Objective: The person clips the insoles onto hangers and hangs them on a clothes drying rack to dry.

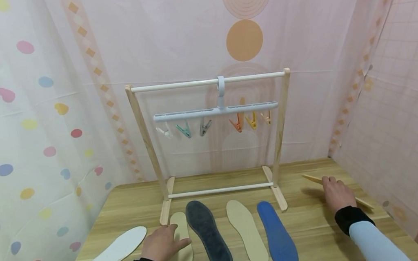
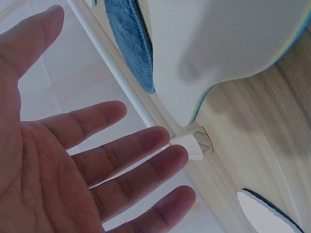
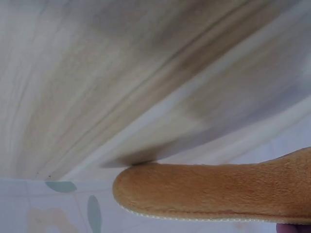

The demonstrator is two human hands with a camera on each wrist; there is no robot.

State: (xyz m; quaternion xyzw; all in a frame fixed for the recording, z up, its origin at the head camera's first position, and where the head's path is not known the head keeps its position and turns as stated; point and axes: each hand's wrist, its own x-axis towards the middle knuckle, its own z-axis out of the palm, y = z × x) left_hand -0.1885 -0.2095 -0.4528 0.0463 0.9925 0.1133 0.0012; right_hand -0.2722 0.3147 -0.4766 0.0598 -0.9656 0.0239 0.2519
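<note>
My right hand (image 1: pixel 339 194) holds a tan fuzzy insole (image 3: pixel 209 189) over the table's right side. The insole is turned on edge, so the head view gives only a thin strip of it, and the thumb is mostly hidden. At the front left, my left hand (image 1: pixel 162 244) hovers over a cream insole (image 1: pixel 181 257), its fingers spread with nothing between them. A white insole (image 1: pixel 106 257) lies left of that hand. To its right lie a dark grey fuzzy insole (image 1: pixel 209 237), a second cream insole (image 1: pixel 247 234) and a blue insole (image 1: pixel 278 235).
Behind the insoles stands a wooden rack (image 1: pixel 145 141) with a white top bar (image 1: pixel 176 85). From the bar hangs a pale blue hanger (image 1: pixel 193 114) with several coloured clips, among them a teal clip (image 1: pixel 184 130) and a yellow clip (image 1: pixel 251 121). Patterned curtains (image 1: pixel 310 110) enclose the table.
</note>
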